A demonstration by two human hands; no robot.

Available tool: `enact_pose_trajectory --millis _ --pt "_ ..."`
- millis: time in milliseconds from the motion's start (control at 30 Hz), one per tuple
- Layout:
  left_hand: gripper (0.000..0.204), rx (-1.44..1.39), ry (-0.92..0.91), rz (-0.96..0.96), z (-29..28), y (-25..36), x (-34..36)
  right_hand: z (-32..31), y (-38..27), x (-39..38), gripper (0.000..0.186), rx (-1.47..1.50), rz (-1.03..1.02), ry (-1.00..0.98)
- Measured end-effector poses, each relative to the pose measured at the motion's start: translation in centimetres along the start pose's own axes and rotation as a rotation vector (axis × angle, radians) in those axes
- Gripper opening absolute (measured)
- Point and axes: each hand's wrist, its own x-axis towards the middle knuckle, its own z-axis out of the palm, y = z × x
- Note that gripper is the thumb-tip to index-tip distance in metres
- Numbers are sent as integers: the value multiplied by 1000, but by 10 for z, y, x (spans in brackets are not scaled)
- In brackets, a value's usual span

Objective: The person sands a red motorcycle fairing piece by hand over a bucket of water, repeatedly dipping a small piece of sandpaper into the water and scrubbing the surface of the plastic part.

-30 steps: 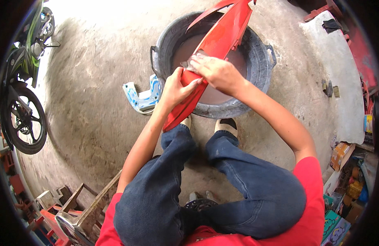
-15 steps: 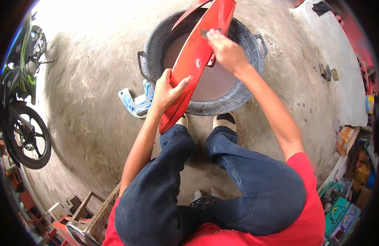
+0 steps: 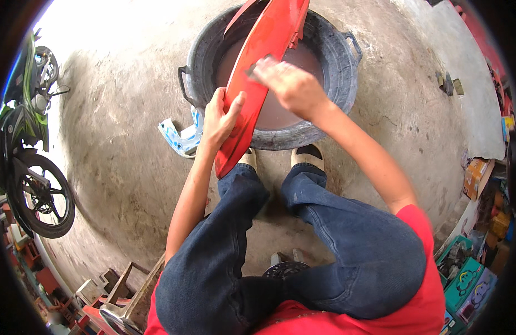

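Clamping the long red panel by its nine-o'clock edge, the left hand lays its thumb over the face, with its fingers at the rim; how far they reach behind, I cannot tell. The panel slants from seven o'clock up to one o'clock, its upper part over the dark tub, its lower end near the left shoe. The right hand, at the panel's three-o'clock side, has its fingers together on a small grey scrap set against the red face. Murky brownish liquid lies in the tub, which stands at twelve o'clock. Just beside the tub, at its eight o'clock, is a blue-and-white curved piece. A motorcycle stands at nine o'clock, a worn wooden frame between seven and eight, and a teal box at four o'clock
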Motion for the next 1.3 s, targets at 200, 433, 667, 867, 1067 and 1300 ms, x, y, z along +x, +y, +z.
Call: enact_pose_trajectory --millis 200,433,667,867,1067,1300 --pt "55 -162 30 98 1 -25 3 10 -71 -13 39 16 -150 11" --pt "59 -180 55 181 4 -27 5 0 -52 7 38 -182 108 18" --pt "55 -121 56 113 6 -18 2 -3 -38 2 40 -168 133 17" --pt "57 -218 56 138 4 -30 4 14 -83 -27 39 111 -100 44" --pt "60 -177 16 136 0 -37 8 5 -53 -11 40 -39 159 74" --pt "59 -298 63 130 6 -37 9 19 -96 -32 36 117 -28 39"
